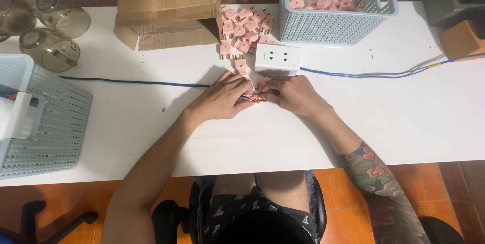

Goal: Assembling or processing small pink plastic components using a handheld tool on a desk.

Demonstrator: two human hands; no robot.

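1. plug adapter (254, 98): small pink plastic body with metal prongs, held between both hands just above the table (384, 122), directly in front of the white socket block (277, 59).
2. handling judgement: the piece looks light, rigid and smooth; the prongs appear thin and could bend. best hold is on the flat plastic sides, clear of the prongs.
3. left hand (218, 100): grip pressed together, fingertips pinching the adapter from the left.
4. right hand (294, 95): grip likewise closed on the same adapter from the right; which fingers touch it cannot be told.
5. counts:
   - socket block: one, with a blue cable (364, 74) running off to the right.
   - loose pink adapters (245, 26): a pile of roughly twenty beside the cardboard box (166, 9); exact number cannot be told.
   - baskets: two, pale blue; the far basket (336, 26) holds more adapters, the left basket (45, 117) shows none clearly.
   - glass jars (50, 31): three, at the far left.
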